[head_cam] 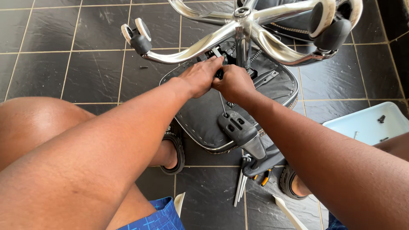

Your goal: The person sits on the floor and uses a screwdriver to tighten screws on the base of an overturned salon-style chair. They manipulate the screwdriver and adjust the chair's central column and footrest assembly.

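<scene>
An office chair lies upside down on the floor, its black seat underside (pixel 200 115) facing up and its chrome star base (pixel 238 34) with castors toward me. My left hand (pixel 200 76) and my right hand (pixel 233 83) meet at the black mechanism plate beside the chrome centre column (pixel 243 47). Both hands have their fingers closed on a small part of the mechanism; what exactly they grip is hidden by the fingers. A black lever handle (pixel 238 130) sticks out from the seat toward me.
Dark slate floor tiles (pixel 85 72) surround the chair. A set of hex keys (pixel 240 183) and an orange-handled tool (pixel 266 176) lie by my feet. A pale blue tray (pixel 366 123) at right holds black screws. One loose screw (pixel 144 67) lies on a tile.
</scene>
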